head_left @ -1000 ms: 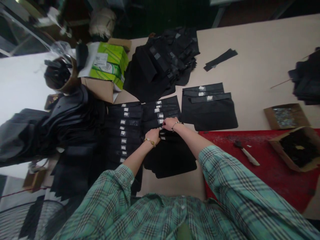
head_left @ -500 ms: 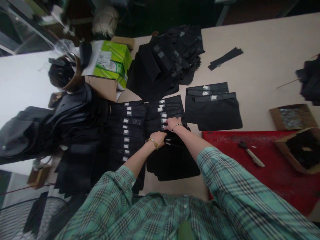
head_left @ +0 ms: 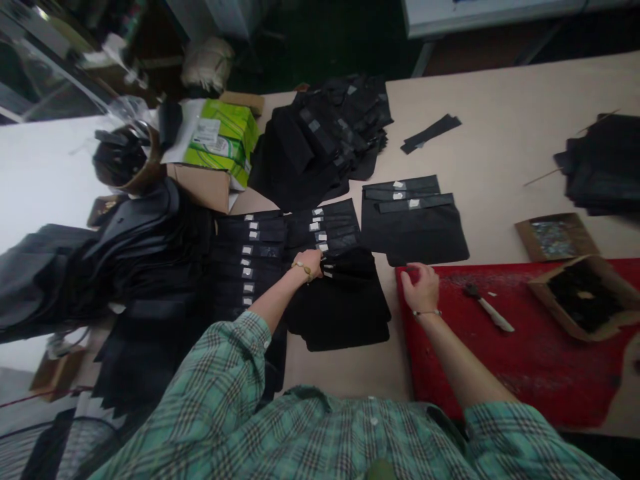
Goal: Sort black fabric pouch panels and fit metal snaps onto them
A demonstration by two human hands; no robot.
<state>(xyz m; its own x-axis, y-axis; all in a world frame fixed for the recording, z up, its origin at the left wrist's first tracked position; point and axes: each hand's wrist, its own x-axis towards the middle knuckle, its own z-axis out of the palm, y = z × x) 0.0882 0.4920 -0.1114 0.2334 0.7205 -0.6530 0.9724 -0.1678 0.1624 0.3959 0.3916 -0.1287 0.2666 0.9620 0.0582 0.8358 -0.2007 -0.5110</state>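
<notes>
Left hand at black panels, right hand over red board

In the head view, the left hand touches the overlapping panels' upper-left part, near white labels; I cannot tell whether its fingers pinch. The right hand's thumb and fingers stand apart, near a pale-handled brush.

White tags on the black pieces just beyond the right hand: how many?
3, all on the black pieces: the farthest tag, the middle tag, and the nearest tag, slightly right. Others may be hidden underneath.

Head view, facing forward and down, near above table; edges seemingly blurred.
</notes>
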